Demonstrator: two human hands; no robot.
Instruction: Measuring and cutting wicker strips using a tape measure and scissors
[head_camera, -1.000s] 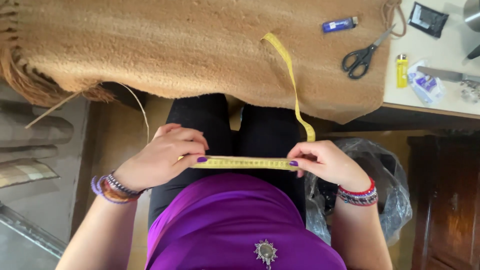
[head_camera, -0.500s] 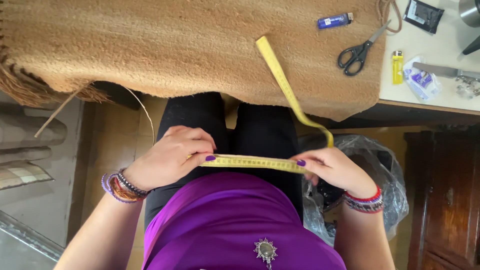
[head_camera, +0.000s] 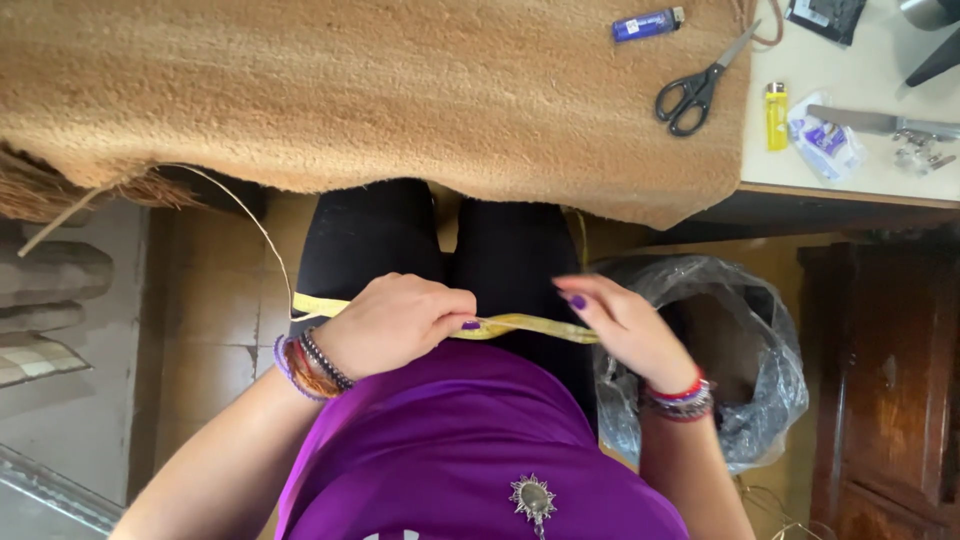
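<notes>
While the left hand (head_camera: 400, 322) pinches the yellow tape (head_camera: 520, 326) and the right hand (head_camera: 625, 325) grips its far end, this light, limp strip looks best held taut by its ends.

A purple top (head_camera: 470, 450) with a silver oval brooch (head_camera: 532, 497) fills the lower centre, above black trousers (head_camera: 440, 240). Beaded bracelets (head_camera: 305, 362) ring the left wrist, red and dark bracelets (head_camera: 678, 398) the right; nails are purple.

Open air over my lap up to the shaggy tan rug (head_camera: 400, 90). Crinkled black plastic bin bag (head_camera: 740, 340) crowds my right hand (head_camera: 625, 325); dark wooden cabinet (head_camera: 890, 380) beyond it.
</notes>
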